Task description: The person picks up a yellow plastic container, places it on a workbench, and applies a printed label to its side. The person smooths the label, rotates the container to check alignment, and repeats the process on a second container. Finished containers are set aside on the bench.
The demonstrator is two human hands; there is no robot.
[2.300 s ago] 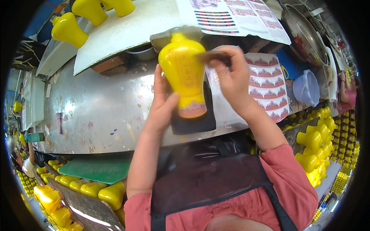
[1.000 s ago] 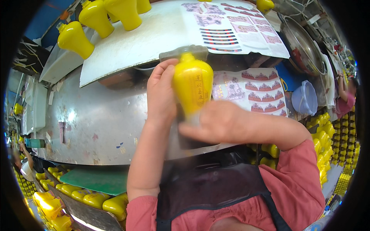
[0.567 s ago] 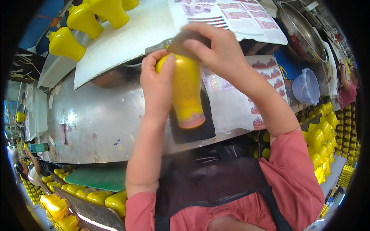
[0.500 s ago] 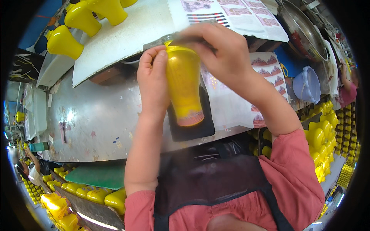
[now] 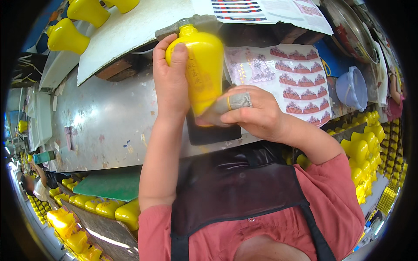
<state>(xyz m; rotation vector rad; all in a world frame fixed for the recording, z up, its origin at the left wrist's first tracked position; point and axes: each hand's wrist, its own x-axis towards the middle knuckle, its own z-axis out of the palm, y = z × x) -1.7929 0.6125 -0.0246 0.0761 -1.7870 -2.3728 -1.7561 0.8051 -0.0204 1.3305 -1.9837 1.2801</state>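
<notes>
Left hand (image 5: 171, 76) is wrapped round shoulder of yellow bottle (image 5: 203, 56), laid over black pad (image 5: 213, 136) on table (image 5: 96, 135); flat grey tool (image 5: 213, 114) is pinched by right hand (image 5: 257, 112) against bottle's lower end. Tool probably best held flat, pressed evenly, bottle braced against rolling.

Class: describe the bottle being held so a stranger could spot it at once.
Find the metal table, then the black pad at its near edge. The yellow bottle reaches over that pad; unlike the other yellow bottles, the left hand holds it.
</notes>
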